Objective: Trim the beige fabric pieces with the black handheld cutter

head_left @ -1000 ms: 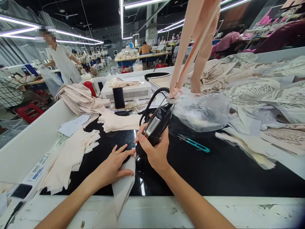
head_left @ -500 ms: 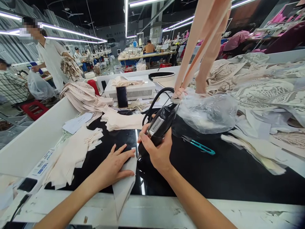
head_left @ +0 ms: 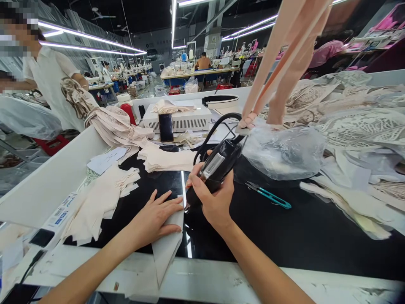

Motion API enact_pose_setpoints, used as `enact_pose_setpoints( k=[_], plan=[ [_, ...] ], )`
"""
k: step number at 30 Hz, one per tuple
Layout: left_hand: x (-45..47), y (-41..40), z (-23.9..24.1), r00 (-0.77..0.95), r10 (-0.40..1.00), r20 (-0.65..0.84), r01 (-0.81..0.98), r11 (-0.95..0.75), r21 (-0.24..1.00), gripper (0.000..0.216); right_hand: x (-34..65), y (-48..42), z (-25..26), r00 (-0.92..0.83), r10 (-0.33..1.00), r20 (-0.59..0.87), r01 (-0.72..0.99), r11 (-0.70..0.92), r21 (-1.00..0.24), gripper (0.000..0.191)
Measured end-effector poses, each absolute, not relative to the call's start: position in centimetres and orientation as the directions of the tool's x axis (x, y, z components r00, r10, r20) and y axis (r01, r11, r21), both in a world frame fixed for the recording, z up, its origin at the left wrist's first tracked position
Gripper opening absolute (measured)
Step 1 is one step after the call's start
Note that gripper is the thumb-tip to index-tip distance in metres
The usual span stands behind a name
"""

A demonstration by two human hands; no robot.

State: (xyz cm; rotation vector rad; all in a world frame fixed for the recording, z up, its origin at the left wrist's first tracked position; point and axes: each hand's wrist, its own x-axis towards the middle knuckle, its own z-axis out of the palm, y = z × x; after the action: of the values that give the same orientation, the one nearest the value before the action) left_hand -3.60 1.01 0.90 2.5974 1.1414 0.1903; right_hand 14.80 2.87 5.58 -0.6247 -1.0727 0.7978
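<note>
My left hand [head_left: 158,217] lies flat with fingers spread on a pale fabric piece [head_left: 167,251], whose lower end hangs over the table's front edge. Wrapped around a black corded handheld tool [head_left: 218,164] with a silver plate on its side, my right hand [head_left: 217,196] holds it tilted, its lower tip beside the right edge of the fabric. Peach fabric straps [head_left: 278,67] are tied at the tool's upper end and run upward out of view. The glossy black work surface [head_left: 268,236] lies beneath both hands.
Cut fabric stacks [head_left: 98,207] lie left, with another [head_left: 167,158] behind. Teal thread snips [head_left: 268,196] and a clear plastic bag [head_left: 284,152] are at right, near heaped lace pieces [head_left: 357,118]. A phone [head_left: 166,127] leans on a white box [head_left: 190,116]. A person [head_left: 57,80] stands beyond the left wall.
The view has shifted slightly. The person at left has come closer to the left edge of view. Both hands keep nearly the same pose on the fabric and the tool.
</note>
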Motion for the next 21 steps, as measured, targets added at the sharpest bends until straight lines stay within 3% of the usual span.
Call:
enact_pose_setpoints(
  k=[14,21],
  plan=[
    [-3.1,1.0,1.9,0.665,0.744,-0.062,0.71,-0.605,0.359,0.052,14.6,2.5,5.6,0.244,0.827,0.507,-0.268,0.56,-0.784,0.028],
    [-2.9,1.0,2.6,0.673,0.734,-0.085,0.706,-0.604,0.369,0.047,14.6,1.8,5.4,0.226,0.829,0.511,-0.268,0.557,-0.786,0.037]
  ],
)
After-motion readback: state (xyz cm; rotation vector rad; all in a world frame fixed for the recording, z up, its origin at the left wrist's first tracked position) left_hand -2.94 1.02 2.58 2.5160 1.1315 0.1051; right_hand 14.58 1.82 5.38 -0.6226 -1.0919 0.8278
